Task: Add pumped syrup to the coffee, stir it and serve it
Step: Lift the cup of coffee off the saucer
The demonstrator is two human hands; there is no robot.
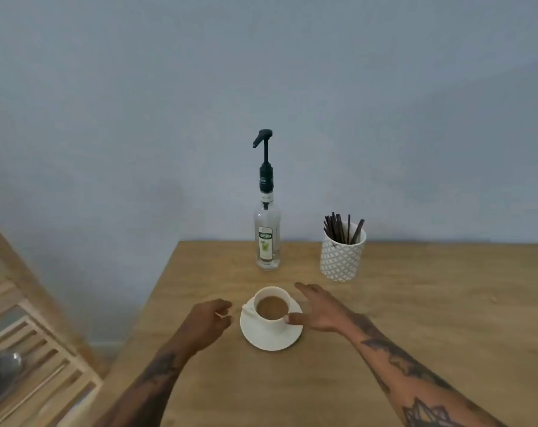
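Observation:
A white cup of light-brown coffee (272, 304) stands on a white saucer (269, 337) near the table's middle front. Its handle points left. My right hand (318, 306) is spread around the cup's right side, thumb touching the rim, fingers apart. My left hand (210, 318) hovers just left of the handle, fingers loosely curled and holding nothing. Behind the cup stands a clear syrup bottle (267, 241) with a black pump, its spout facing left. A white patterned holder (341, 257) with several dark stir sticks (343, 228) is at the back right.
The wooden table (415, 318) runs up to a grey-blue wall; its left edge slants down past my left forearm. A slatted wooden rack (30, 349) with a dark object on it stands lower at the far left.

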